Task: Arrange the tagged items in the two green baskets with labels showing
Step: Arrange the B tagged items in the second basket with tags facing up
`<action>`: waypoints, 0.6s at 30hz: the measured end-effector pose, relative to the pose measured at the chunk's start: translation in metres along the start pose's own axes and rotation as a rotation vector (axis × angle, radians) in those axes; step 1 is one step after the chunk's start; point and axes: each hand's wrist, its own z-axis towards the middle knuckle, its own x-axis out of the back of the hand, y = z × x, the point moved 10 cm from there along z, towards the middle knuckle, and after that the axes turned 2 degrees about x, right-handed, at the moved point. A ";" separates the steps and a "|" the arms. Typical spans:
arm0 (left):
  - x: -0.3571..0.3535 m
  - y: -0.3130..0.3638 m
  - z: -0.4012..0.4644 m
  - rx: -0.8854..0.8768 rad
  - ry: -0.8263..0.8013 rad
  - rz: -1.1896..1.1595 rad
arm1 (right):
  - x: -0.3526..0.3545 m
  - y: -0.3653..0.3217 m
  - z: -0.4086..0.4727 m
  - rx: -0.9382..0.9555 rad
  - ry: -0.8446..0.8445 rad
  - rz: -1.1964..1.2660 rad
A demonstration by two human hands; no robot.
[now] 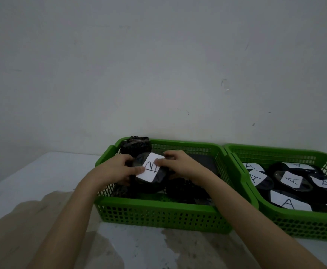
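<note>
Green plastic mesh, two baskets side by side on the pale table. I logged both hands inside the left basket, closed together on one black wrapped item.

Grip: the left hand clasped the item's left side, thumb lying on the lower left corner of its white label. The right hand clasped the opposite side, fingertips resting on the label's right edge. Both hands were curled snug on the item, no gap visible. Whether it was lifted clear or rested on the bundles below, I could not tell.

Label faced up, marked with what read as a tilted "N". Its long axis ran diagonally between the two grips, from the left thumb up and away towards the far rim.

Beyond the left hand, a second black bundle leaned in the far left corner, no label showing. Just below the right wrist sat another dark bundle, label not visible.

Well to the right of the grip, the right basket held black items with "A" labels face up.

Judgement: the held item needed setting down flat, label kept upward. Both hands were equally close; the right was nearer the unlabelled bundle under it.
</note>
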 end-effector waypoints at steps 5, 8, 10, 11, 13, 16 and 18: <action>-0.012 -0.014 -0.004 0.101 -0.135 0.371 | -0.012 -0.006 -0.004 0.127 -0.064 -0.481; -0.013 -0.013 -0.002 0.069 -0.127 0.539 | -0.019 -0.006 -0.003 0.166 -0.103 -0.580; -0.008 -0.015 0.003 0.062 -0.081 0.605 | -0.022 -0.007 -0.004 0.192 -0.124 -0.612; -0.006 -0.019 0.006 0.074 -0.068 0.635 | -0.024 -0.006 -0.004 0.196 -0.137 -0.635; -0.005 -0.028 0.009 0.112 -0.058 0.705 | -0.029 -0.004 -0.002 0.194 -0.156 -0.718; -0.012 -0.037 0.011 0.143 -0.072 0.766 | -0.034 -0.005 0.000 0.219 -0.114 -0.906; -0.015 -0.041 0.013 0.165 -0.094 0.783 | -0.034 -0.007 -0.001 0.226 -0.085 -0.958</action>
